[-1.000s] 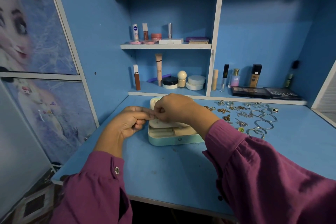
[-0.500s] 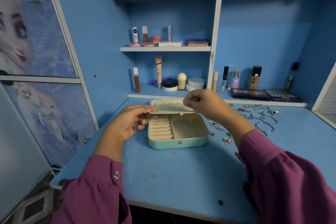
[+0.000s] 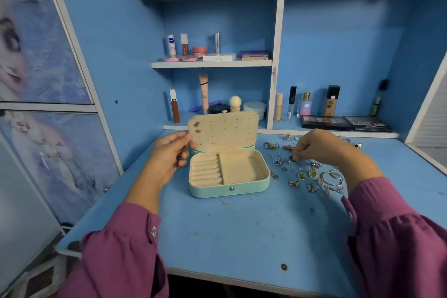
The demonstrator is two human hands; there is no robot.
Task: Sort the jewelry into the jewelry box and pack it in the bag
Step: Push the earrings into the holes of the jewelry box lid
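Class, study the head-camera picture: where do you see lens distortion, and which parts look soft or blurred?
Head view: wide-angle bending bows the shelf uprights and desk edges outward; the poster at far left is smeared; the jewelry box is fairly sharp; the small jewelry stays too soft for detail.

A scuffed blue wooden desk [image 3: 242, 232] carries an open mint-green jewelry box with cream lining [image 3: 229, 187] just right of the left hand [image 3: 169, 155]. Small loose earrings, rings and silver hoops [image 3: 312, 174] lie scattered under and around the right hand [image 3: 316, 146].

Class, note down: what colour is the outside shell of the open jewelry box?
Mint green shell on the jewelry box, cream lining inside; head view.
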